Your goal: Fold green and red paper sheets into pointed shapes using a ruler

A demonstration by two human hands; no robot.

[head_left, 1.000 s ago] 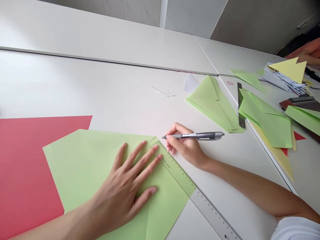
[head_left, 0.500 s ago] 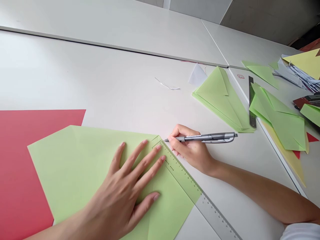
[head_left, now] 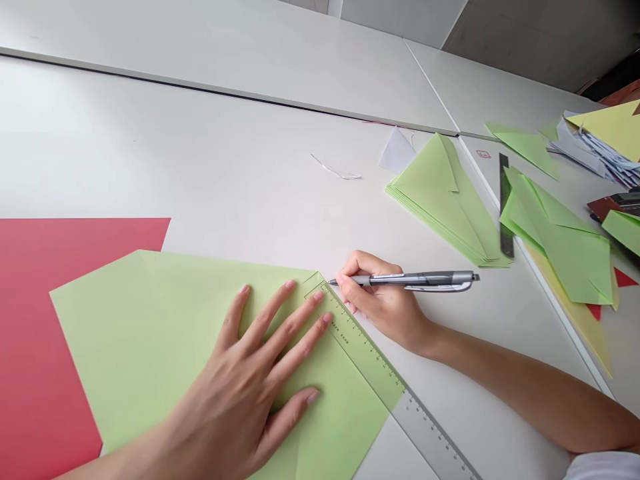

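A large green paper sheet (head_left: 150, 333) lies in front of me, its left part over a red sheet (head_left: 45, 347). Across its right side a clear ruler (head_left: 385, 373) runs diagonally down to the right. My left hand (head_left: 260, 373) lies flat with fingers spread, pressing on the green paper and the ruler's upper end. In my right hand (head_left: 383, 300) a silver and black pen (head_left: 425, 280) is pinched, its tip at the ruler's edge near the paper's top corner.
A stack of folded green envelopes (head_left: 445, 200) stands beyond my right hand, beside a small white paper triangle (head_left: 395, 150) and white thread (head_left: 337, 170). Farther right are a dark ruler (head_left: 506, 240), loose green papers (head_left: 565, 247) and a pile of white papers (head_left: 595, 153).
The pen's back end has swung slightly to the right and down. The green and red sheets appear shifted a little to the left. Both hands keep nearly the same place.
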